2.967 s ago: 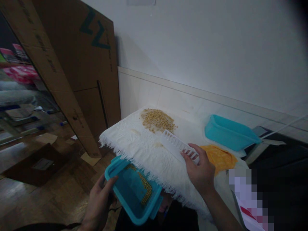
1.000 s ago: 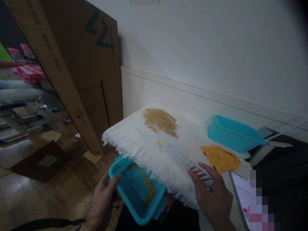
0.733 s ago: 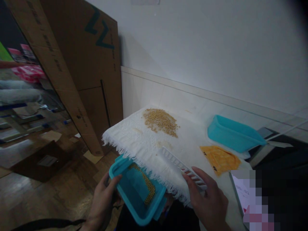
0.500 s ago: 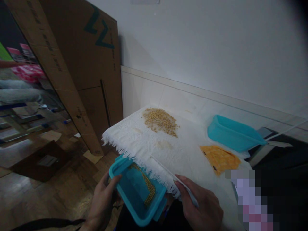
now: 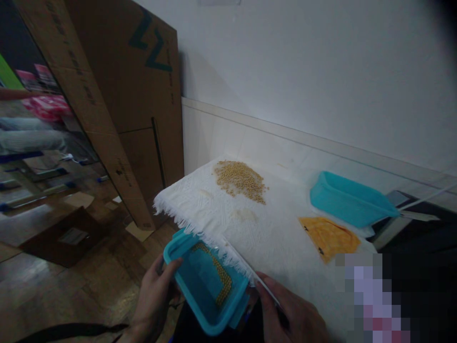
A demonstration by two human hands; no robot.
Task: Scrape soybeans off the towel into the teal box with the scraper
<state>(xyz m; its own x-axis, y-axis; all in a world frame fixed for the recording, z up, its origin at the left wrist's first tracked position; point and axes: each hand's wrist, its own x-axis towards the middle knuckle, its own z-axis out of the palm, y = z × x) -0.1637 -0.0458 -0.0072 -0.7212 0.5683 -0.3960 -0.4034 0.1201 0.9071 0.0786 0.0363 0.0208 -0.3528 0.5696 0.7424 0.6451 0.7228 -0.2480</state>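
Two hands low in view, left hand (image 5: 153,305) gripping the rim of a teal tray (image 5: 198,286) with a line of beans (image 5: 222,282), held under the fringed edge of a white towel (image 5: 274,233), right hand (image 5: 298,320) closed on a thin white scraper (image 5: 246,267) at that edge, bean pile (image 5: 241,181) and teal tub (image 5: 350,202) farther back.

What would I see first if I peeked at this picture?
Probably the heap of yellow beans near the far end of the white fringed towel. The left hand holds a turquoise tub with a line of beans inside just below the towel's near edge, and the right hand holds a thin white scraper at that edge. A second turquoise tub sits at the back right.
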